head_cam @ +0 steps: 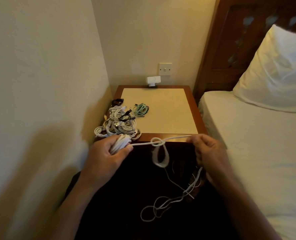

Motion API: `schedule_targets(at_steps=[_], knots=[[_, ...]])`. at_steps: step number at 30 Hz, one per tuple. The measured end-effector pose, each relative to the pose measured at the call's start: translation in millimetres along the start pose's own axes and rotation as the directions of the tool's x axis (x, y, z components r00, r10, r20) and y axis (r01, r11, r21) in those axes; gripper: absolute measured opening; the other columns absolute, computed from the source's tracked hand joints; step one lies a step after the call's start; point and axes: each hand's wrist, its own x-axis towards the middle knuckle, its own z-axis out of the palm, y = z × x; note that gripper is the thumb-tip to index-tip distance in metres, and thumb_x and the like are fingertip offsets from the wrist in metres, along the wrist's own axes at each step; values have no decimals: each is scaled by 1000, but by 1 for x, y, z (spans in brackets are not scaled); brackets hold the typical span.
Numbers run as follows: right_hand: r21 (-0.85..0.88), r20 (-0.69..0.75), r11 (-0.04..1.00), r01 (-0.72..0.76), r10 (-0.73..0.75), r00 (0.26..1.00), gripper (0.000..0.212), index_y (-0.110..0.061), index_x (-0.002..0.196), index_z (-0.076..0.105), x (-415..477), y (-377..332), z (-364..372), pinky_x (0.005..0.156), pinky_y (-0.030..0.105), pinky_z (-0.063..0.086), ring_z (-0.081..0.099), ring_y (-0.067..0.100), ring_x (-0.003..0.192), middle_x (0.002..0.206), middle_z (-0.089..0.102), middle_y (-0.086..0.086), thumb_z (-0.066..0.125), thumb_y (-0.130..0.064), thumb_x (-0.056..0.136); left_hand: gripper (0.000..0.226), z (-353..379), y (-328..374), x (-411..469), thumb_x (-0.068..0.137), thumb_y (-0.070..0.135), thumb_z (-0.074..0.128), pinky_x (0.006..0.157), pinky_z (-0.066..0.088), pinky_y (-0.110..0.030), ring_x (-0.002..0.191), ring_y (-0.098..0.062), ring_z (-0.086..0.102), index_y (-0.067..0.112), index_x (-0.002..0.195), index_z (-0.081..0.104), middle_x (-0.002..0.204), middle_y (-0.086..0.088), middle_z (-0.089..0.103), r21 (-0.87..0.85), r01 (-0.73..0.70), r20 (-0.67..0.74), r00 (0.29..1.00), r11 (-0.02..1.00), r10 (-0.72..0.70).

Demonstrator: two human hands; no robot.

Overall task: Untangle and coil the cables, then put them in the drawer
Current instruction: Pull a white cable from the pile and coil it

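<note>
The left hand [105,153] curls its fingers around a half-wound white cable [121,144]; the right hand [207,149] pinches it past a knot [156,142]. A pile of cables [119,123] waits on the tabletop [161,110]. Most work looks left; no drawer shows.

**One head-worn view, facing forward and down**

A single wide-angle camera on the person's head faces 12 o'clock and tilts downward. It sits close above the left hand [107,153] at 7 o'clock and the right hand [207,149] at 5 — the nightstand [161,110] lies just beyond, the bed [256,144] at 3 o'clock
</note>
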Motion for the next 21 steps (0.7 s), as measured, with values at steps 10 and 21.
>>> schedule_targets(at_steps=[10,21], knots=[[-290,28,948,-133,148,989,39,-13,80,72,64,24,-53,59,29,45,56,21,65,66,62,1,52,-33,106,21,-8,1,17,88,41,73,53,45,-11,64,-14,63,22,98,73,70,7,67,-8,20,-133,991,1000,-21],[-19,480,991,136,-110,870,23,-18,122,70,-9,-9,24,91,36,58,74,18,104,110,77,3,61,-13,102,5,33,21,3,94,27,71,62,56,-26,63,-21,65,24,99,72,77,-2,73,-252,67,13,998,965,-66]])
